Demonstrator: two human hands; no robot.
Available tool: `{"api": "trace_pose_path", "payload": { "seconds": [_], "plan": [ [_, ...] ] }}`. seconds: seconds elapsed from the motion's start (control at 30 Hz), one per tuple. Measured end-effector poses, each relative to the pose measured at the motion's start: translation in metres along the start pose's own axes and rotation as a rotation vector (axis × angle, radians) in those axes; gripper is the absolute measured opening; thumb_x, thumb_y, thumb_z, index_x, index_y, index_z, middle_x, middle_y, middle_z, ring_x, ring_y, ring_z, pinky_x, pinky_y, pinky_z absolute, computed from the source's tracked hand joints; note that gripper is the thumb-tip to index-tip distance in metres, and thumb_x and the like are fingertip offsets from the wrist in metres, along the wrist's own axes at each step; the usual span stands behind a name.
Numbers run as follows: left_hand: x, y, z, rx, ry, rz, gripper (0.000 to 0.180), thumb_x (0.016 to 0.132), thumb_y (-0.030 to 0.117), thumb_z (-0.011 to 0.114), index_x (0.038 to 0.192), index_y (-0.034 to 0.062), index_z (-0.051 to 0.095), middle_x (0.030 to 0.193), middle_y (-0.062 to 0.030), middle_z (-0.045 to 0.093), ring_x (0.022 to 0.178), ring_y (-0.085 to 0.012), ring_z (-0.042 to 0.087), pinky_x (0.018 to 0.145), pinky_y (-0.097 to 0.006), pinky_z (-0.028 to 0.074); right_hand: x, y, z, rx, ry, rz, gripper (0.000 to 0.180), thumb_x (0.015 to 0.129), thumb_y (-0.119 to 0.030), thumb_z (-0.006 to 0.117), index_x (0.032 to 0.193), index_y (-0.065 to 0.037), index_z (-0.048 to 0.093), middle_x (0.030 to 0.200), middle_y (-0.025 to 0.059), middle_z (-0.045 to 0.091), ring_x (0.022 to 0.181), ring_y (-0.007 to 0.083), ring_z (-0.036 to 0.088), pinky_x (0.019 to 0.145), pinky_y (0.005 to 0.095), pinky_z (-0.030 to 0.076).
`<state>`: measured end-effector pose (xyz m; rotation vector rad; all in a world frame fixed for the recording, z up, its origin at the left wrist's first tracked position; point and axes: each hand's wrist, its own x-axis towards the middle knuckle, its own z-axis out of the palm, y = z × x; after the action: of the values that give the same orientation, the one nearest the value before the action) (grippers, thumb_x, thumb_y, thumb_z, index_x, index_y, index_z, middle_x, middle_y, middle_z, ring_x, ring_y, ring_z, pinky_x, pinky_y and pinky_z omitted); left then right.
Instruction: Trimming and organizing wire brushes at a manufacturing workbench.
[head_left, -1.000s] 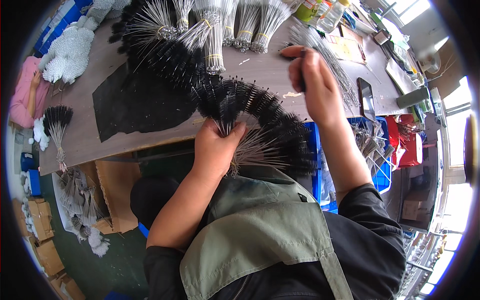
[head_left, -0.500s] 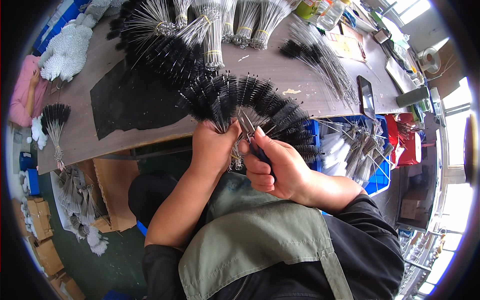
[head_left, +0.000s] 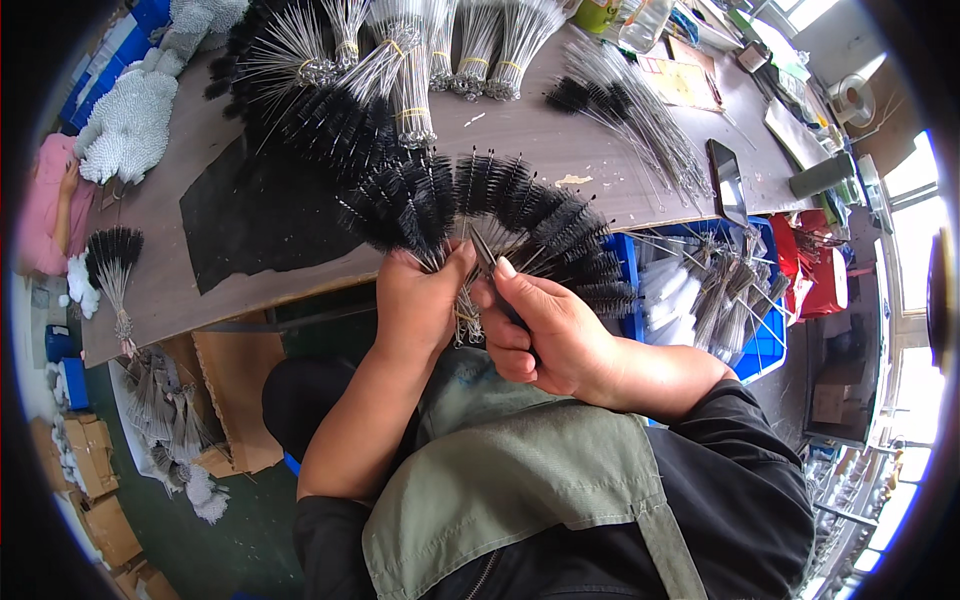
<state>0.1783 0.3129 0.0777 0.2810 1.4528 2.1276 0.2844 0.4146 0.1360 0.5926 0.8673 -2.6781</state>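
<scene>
Black-bristled wire brushes (head_left: 405,205) stand up from my left hand (head_left: 418,305), whose fingers are closed round their thin metal stems. More brushes of this kind (head_left: 545,225) fan out to the right, behind the tool. My right hand (head_left: 560,338) is wrapped round the dark handles of needle-nose pliers (head_left: 484,252). The jaws of the pliers point up and left among the stems, close to my left thumb. Whether they grip a stem is too small to tell. Looped stem ends (head_left: 467,325) hang below, between my hands.
Tied wire bundles (head_left: 413,105) and black brushes (head_left: 335,125) lie at the table's back, by a black sheet (head_left: 270,215). Loose wire brushes (head_left: 640,120) and a phone (head_left: 727,180) lie right. A blue crate (head_left: 765,350) stands below. At far left is another person's pink sleeve (head_left: 52,200).
The whole view has shifted slightly. My hands and the brushes sit a little further left, and the jaws of the pliers appear closer together than before. Both hands keep their hold.
</scene>
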Motion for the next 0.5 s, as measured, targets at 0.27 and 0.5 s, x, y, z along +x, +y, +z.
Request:
{"api": "trace_pose_path", "payload": {
  "seconds": [0.27, 0.5],
  "plan": [
    [0.0001, 0.0004, -0.0028, -0.053, -0.070, -0.027, 0.013, 0.089, -0.002, 0.055, 0.101, -0.0011, 0.060, 0.091, -0.0064, 0.064, 0.081, -0.0128, 0.061, 0.074, -0.027, 0.049, -0.0004, -0.0034, 0.0055, -0.134, 0.095, -0.022, 0.038, 0.101, -0.043, 0.037, 0.100, -0.006, 0.047, 0.062, 0.0009, 0.038, 0.046, 0.0130, 0.040, 0.042, 0.0247, 0.033],
    [-0.0014, 0.0061, -0.0002, -0.083, -0.064, -0.076, 0.012, 0.089, -0.001, 0.054, 0.100, -0.0018, 0.059, 0.089, -0.0070, 0.063, 0.079, -0.0127, 0.060, 0.071, -0.026, 0.048, 0.0023, -0.0024, 0.0026, -0.158, 0.096, -0.032, 0.039, 0.101, -0.043, 0.037, 0.099, -0.006, 0.048, 0.062, 0.0011, 0.038, 0.046, 0.0132, 0.041, 0.042, 0.0252, 0.034]
  ]
}}
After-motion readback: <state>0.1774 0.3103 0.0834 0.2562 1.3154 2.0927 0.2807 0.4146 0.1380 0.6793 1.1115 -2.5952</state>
